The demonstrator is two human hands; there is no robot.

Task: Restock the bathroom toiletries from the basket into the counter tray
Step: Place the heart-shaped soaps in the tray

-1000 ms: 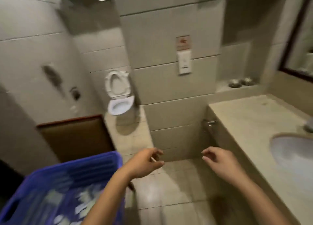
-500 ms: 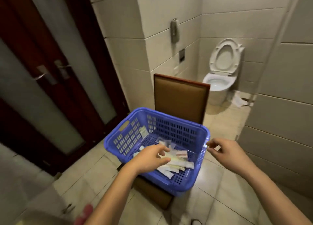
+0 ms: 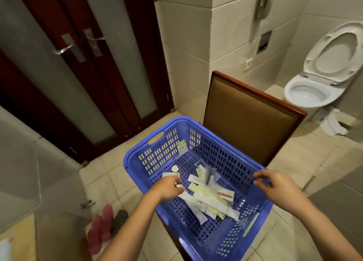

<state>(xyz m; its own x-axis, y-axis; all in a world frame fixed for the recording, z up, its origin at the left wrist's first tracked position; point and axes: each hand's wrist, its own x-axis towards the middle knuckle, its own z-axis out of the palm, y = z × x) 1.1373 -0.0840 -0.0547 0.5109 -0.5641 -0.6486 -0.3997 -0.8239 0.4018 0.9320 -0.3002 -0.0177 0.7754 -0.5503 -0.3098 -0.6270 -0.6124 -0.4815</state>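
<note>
Toiletries (image 3: pixel 208 200) lie piled on the basket (image 3: pixel 255 219) floor at lower centre, long axes running toward lower right. Left hand (image 3: pixel 167 188) is nearer, touching the pile's left edge, fingers curled around a small white packet. Right hand (image 3: pixel 279 188) hovers over the right rim, fingers loosely open.

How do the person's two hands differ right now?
The left hand reaches down inside the blue basket, fingers pinching at a small white packet; the right hand hovers at the basket's rim. The left hand's fingers are curled together, while the right hand's are loosely spread and hold nothing. Both are bare.
</note>
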